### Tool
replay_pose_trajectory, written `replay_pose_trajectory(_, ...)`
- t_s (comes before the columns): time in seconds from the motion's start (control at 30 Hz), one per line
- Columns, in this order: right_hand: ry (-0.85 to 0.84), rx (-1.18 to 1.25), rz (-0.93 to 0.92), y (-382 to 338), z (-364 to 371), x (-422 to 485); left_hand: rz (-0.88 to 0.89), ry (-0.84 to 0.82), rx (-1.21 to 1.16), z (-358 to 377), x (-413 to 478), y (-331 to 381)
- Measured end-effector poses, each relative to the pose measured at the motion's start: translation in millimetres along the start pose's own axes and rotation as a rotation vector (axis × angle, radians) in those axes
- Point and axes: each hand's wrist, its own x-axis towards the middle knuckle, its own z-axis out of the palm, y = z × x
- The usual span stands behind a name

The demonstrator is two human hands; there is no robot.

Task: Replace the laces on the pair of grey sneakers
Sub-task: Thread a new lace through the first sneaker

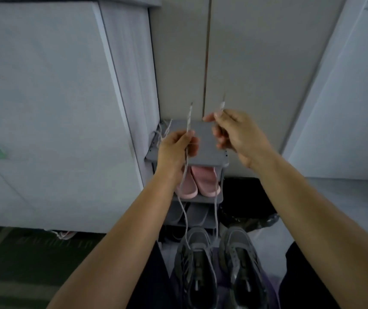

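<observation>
Head view: above the shoe rack point(205, 152), your left hand point(176, 148) curls its fingers round one end of the grey lace point(183, 208) and your right hand point(238, 134) pinches the other. Both strands drop to the left grey sneaker point(194, 264) in front of the rack. Pull unevenly and, I'd judge, the ends come out mismatched or the sneaker tips.

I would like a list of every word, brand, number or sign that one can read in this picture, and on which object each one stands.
No text can be read in this view.
On the dark mat: a pale row of marks, perhaps letters, too blurred to read.
On the grey sneakers and the lace: no legible brand or label.
On the shoe rack and the pink slippers: no writing shows.
</observation>
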Motion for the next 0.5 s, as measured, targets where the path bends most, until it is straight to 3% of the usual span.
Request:
replay_pose_trajectory(0.2,-0.206,-0.329,0.249,105.8,7.9,-54.1,-0.204,-0.026,0.383,-39.3,-20.3,-103.4)
replay_pose_trajectory(0.33,-0.270,-0.509,0.389,174.2,16.4,-89.2,-0.407,-0.201,0.688,-58.5,-46.9,-159.6)
replay_pose_trajectory(0.5,-0.277,-0.650,0.416,214.5,26.9,-114.7,-0.500,-0.214,0.785,-73.7,-91.1,-194.2)
